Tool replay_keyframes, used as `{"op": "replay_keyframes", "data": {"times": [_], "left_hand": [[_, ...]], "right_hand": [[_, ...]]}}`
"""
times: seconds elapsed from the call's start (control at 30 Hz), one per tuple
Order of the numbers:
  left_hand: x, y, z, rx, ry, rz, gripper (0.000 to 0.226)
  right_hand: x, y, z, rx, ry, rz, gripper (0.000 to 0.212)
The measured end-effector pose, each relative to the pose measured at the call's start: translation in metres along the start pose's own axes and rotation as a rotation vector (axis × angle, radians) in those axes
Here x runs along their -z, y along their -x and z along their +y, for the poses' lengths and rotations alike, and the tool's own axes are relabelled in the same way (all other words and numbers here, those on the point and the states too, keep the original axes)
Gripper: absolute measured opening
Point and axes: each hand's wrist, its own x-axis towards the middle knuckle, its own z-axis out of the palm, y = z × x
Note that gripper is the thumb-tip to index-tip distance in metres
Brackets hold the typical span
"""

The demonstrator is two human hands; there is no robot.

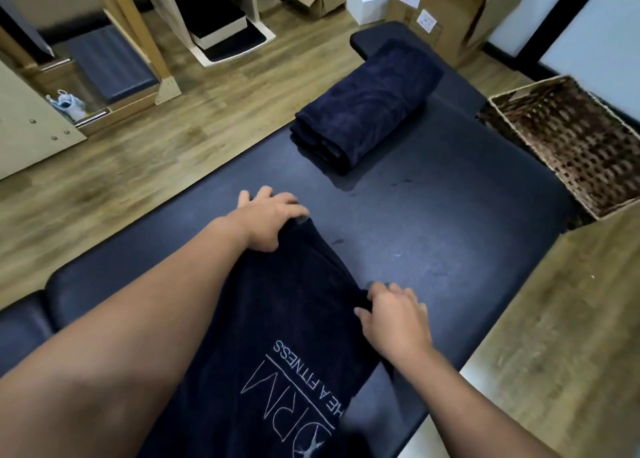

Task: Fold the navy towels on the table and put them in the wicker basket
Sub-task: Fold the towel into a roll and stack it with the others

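- Navy towel [277, 347] is spread lengthwise on the padded table [433, 236], near edge out of frame; white printed logo faces up.
- Far corners are held: left hand [270, 220] is curled over the far-left corner, right hand [394, 319] pinches the far-right edge, fingers bent round the cloth.
- Folded towels [363, 108] are stacked further up the table, well apart from the hands.
- Wicker basket [568, 146] sits just beside the table's right side, on the floor; nothing is seen in it.
- Handling, judged: cloth is soft, limp, light, not fragile; shape is not kept unless supported, so sagging and bunching between grips is expected.
- Best taken at corners or along an edge with both hands; edges are to be matched before pressing flat.
- Plush pile probably grips the vinyl-looking top slightly, so lifting beats dragging.
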Motion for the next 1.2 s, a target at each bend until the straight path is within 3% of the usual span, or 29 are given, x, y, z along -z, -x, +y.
{"op": "replay_keyframes", "data": {"times": [0.1,0.27,0.43,0.63,0.83,0.93,1.03,1.2], "left_hand": [[0.008,-0.004,0.015,-0.154,-0.161,-0.120,0.080],[0.003,-0.001,0.025,-0.150,-0.268,-0.128,0.040],[0.012,0.035,0.017,-0.086,-0.205,-0.068,0.029],[0.013,0.122,0.009,0.151,-0.106,0.054,0.018],[-0.033,0.230,0.001,0.351,0.094,0.211,0.024],[-0.063,0.288,-0.007,0.452,0.190,0.245,0.025],[-0.091,0.345,-0.019,0.524,0.262,0.285,0.022],[-0.139,0.441,-0.037,0.624,0.385,0.346,0.022]], "right_hand": [[0.001,-0.003,-0.005,-0.009,-0.075,-0.049,0.033],[0.007,-0.003,-0.008,0.000,-0.169,-0.092,0.018],[0.023,0.018,-0.020,0.262,-0.236,-0.141,0.036],[0.032,0.066,-0.059,0.544,-0.165,-0.347,0.033],[0.013,0.128,-0.100,0.699,-0.161,-0.462,0.025],[-0.004,0.164,-0.125,0.733,-0.158,-0.515,0.049],[-0.025,0.204,-0.154,0.788,-0.144,-0.484,0.041],[-0.068,0.277,-0.206,0.886,-0.123,-0.504,0.075]]}}
